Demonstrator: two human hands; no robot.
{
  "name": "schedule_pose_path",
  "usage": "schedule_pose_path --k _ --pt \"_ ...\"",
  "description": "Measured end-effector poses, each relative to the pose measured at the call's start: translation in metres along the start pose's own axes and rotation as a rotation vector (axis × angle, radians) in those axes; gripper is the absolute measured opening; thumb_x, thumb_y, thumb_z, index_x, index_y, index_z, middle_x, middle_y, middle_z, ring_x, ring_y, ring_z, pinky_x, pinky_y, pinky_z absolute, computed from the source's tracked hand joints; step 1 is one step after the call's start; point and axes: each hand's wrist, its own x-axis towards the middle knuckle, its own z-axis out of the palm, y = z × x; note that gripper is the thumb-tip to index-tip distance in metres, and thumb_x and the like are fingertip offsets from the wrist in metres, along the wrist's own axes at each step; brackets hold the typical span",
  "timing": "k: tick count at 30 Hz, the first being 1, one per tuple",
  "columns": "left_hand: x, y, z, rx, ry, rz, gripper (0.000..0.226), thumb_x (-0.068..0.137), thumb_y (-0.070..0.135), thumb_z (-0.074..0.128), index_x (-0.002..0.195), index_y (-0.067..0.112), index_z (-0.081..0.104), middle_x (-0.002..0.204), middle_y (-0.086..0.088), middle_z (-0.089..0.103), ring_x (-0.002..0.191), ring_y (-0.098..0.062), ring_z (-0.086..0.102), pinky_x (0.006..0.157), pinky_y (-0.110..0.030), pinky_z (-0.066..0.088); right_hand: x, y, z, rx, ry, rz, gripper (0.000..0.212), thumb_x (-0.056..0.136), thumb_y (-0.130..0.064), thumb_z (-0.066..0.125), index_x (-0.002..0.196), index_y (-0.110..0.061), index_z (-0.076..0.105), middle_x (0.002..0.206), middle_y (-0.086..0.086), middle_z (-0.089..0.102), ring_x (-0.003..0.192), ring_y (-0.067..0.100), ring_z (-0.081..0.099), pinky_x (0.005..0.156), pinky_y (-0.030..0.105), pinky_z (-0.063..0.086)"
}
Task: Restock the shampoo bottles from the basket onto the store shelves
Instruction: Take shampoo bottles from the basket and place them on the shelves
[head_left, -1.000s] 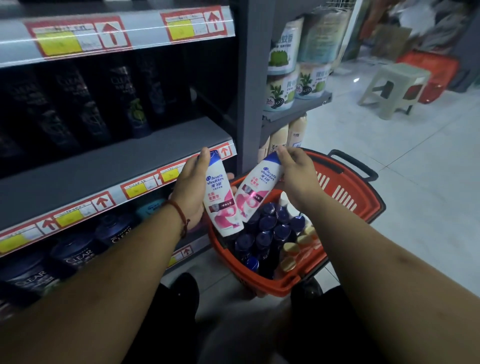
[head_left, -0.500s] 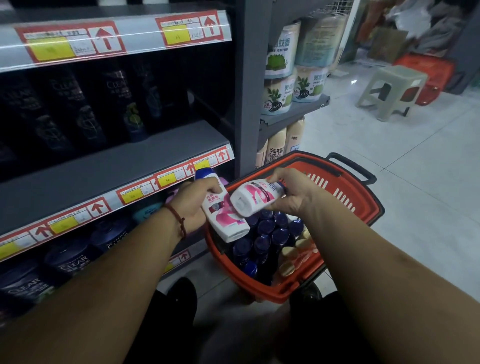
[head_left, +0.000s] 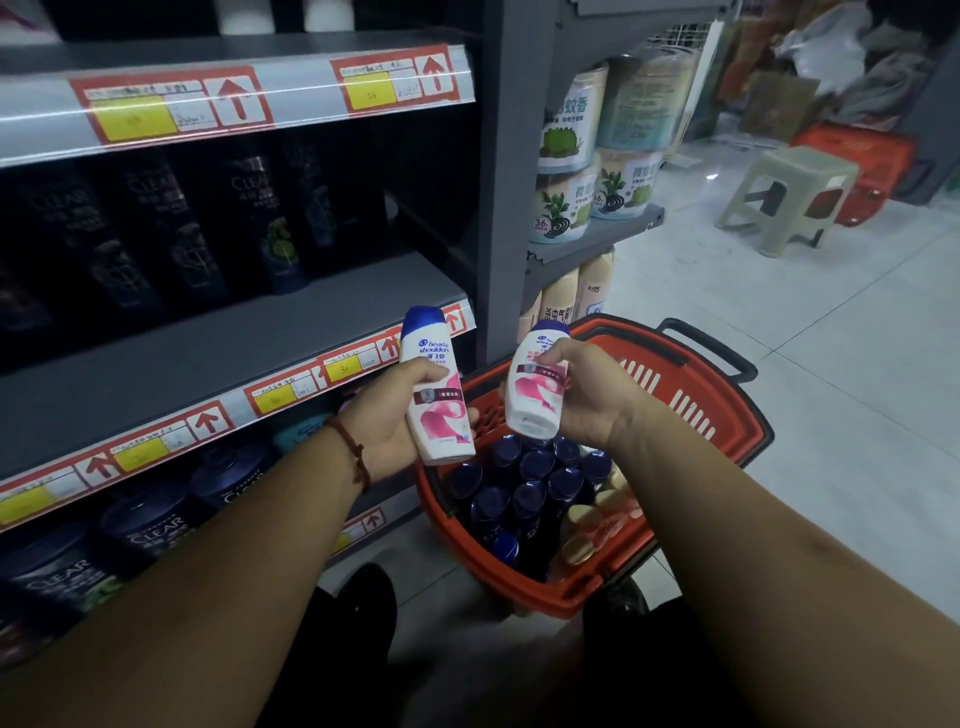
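Left white bottle (head_left: 436, 395), centre of frame: "head & shoulders" in blue; the Chinese print below is too small to read.
Right white bottle (head_left: 535, 387), centre: tilted, showing part of the same blue logo.
Upper dark bottles (head_left: 156, 218), left: "CLEAR" in pale letters.
Lower dark bottles (head_left: 150, 530), lower left: "CLEAR" in white.
Shelf-edge labels (head_left: 171, 104), upper left: red borders, yellow patches, red up arrows; the handwriting is illegible.
Yellow price tag (head_left: 344, 368), centre: "30".
Upper tub (head_left: 571, 111), right of centre: "蚊香".
Lower tub (head_left: 558, 213): "36" in red.
Beige can (head_left: 558, 309): "杀虫气雾".
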Motion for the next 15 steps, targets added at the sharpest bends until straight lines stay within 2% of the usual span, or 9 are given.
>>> schedule_pose_path --k 4,7,8,10,12,14,15 --pt "-0.004 0.003 -0.002 0.071 -0.037 0.067 0.03 0.088 0.006 0.062 0.118 0.007 0.057 0.101 -0.02 0.065 0.086 -0.029 0.068 0.081 -0.046 0.058 -0.003 0.0 0.001 -0.094 -0.005 -0.059 0.022 0.092 -0.006 0.063 0.113 0.001 0.059 0.089 0.016 0.067 0.077 0.025 0.066 0.068 0.04 0.061" --pt "-0.008 0.006 -0.012 0.106 -0.038 0.165 0.043 0.086 0.007 0.069 0.127 0.004 0.06 0.119 -0.02 0.068 0.107 -0.035 0.066 0.093 -0.051 0.054 -0.001 -0.003 -0.001 -0.169 -0.004 -0.111 0.032 0.091 -0.015 0.069 0.119 0.001 0.064 0.099 0.014 0.072 0.078 0.024 0.07 0.062 0.036 0.062" --pt "-0.012 0.007 -0.016 0.106 -0.044 0.194 0.044 0.084 0.007 0.071 0.127 0.004 0.061 0.121 -0.02 0.068 0.112 -0.035 0.065 0.097 -0.053 0.052 0.0 -0.003 -0.001 -0.193 -0.015 -0.126 0.036 0.09 -0.017 0.07 0.122 0.0 0.065 0.104 0.014 0.072 0.081 0.025 0.07 0.064 0.037 0.062" --pt "-0.024 0.013 -0.023 0.091 -0.033 0.248 0.041 0.082 0.005 0.073 0.122 0.003 0.065 0.116 -0.018 0.071 0.109 -0.033 0.067 0.097 -0.048 0.053 0.001 -0.002 0.001 -0.233 -0.042 -0.166 0.044 0.088 -0.018 0.072 0.126 0.0 0.064 0.109 0.014 0.073 0.087 0.026 0.071 0.072 0.039 0.062" --pt "-0.04 0.024 -0.029 0.093 0.029 0.312 0.039 0.077 0.003 0.073 0.116 0.005 0.068 0.11 -0.013 0.074 0.102 -0.026 0.071 0.09 -0.039 0.058 -0.002 -0.005 0.007 -0.295 -0.083 -0.227 0.05 0.082 -0.019 0.075 0.127 0.001 0.063 0.111 0.016 0.073 0.091 0.026 0.071 0.079 0.04 0.062" --pt "-0.058 0.04 -0.034 0.105 0.049 0.373 0.042 0.073 0.002 0.074 0.115 0.004 0.068 0.108 -0.011 0.074 0.097 -0.022 0.072 0.083 -0.034 0.06 -0.009 -0.008 0.021 -0.387 -0.177 -0.289 0.053 0.08 -0.017 0.078 0.127 0.001 0.062 0.119 0.021 0.07 0.1 0.032 0.07 0.086 0.044 0.06" --pt "-0.069 0.05 -0.038 0.111 0.057 0.4 0.041 0.075 0.0 0.073 0.116 0.002 0.068 0.108 -0.012 0.074 0.095 -0.021 0.072 0.08 -0.034 0.061 -0.016 -0.01 0.033 -0.406 -0.222 -0.329 0.051 0.079 -0.015 0.079 0.126 0.001 0.063 0.119 0.022 0.07 0.101 0.033 0.069 0.085 0.044 0.06"
